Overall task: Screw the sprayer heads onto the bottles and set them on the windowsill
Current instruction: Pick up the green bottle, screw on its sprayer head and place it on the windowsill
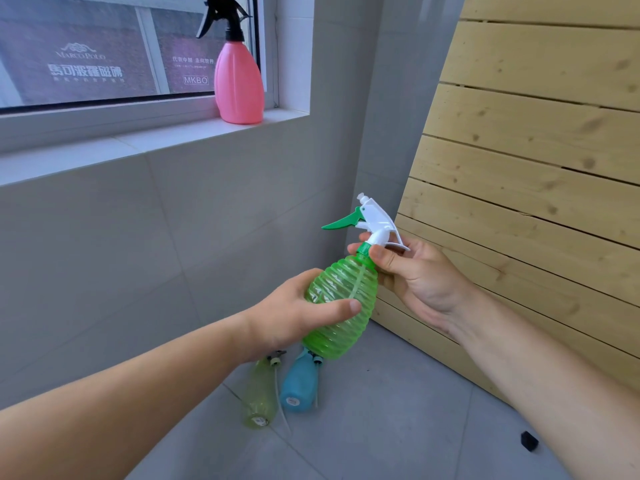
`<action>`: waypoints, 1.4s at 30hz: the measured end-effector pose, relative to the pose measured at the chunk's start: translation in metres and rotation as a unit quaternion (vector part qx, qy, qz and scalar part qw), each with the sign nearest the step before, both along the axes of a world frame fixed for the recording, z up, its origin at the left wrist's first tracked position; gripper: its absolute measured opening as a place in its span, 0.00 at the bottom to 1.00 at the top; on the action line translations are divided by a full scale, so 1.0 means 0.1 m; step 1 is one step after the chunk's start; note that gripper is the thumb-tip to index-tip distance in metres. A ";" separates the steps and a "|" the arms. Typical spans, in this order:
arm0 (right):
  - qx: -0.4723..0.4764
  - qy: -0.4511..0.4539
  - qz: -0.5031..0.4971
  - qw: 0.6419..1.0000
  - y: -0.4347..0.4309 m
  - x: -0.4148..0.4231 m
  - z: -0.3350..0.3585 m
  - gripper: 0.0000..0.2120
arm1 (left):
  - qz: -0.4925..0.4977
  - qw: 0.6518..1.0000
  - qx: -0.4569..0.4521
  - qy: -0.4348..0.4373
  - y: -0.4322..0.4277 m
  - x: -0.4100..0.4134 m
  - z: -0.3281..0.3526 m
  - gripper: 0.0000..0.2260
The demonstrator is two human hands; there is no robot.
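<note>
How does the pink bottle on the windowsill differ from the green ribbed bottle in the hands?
The smooth opaque pink plastic bottle stands upright on the white windowsill with a black sprayer; the ribbed translucent green plastic bottle is tilted, held in both hands, with a white-and-green sprayer. Both have sprayer heads on.

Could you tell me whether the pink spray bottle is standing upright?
Upright: the pink spray bottle stands on its base on the windowsill.

One bottle (238, 85) stands upright on the windowsill (166, 133), at its right end, sprayer head (225, 15) on top. Held bottle (341, 303) in mid-air between left hand (294, 313) and right hand (415, 271). Below it, two bottles (262, 396) (299, 384) lie side by side on the floor (381, 427). Slatted board (536, 168) leans at right.
</note>
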State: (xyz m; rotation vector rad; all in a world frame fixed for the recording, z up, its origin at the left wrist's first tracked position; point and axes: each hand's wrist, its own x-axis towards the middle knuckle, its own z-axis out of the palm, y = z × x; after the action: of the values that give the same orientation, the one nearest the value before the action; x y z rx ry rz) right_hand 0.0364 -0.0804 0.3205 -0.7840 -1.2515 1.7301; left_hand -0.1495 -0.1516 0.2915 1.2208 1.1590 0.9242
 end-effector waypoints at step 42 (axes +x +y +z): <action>0.328 -0.157 -0.019 0.931 0.69 -2.20 1.28 0.24 | 0.297 0.929 0.204 0.081 0.65 -1.68 1.59 0.17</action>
State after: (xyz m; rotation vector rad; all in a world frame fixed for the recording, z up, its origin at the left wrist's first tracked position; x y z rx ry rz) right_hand -0.1834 -0.0115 0.4486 -0.6785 -1.8764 1.0525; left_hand -0.3178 -0.0868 0.4501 1.3121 1.5635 1.6046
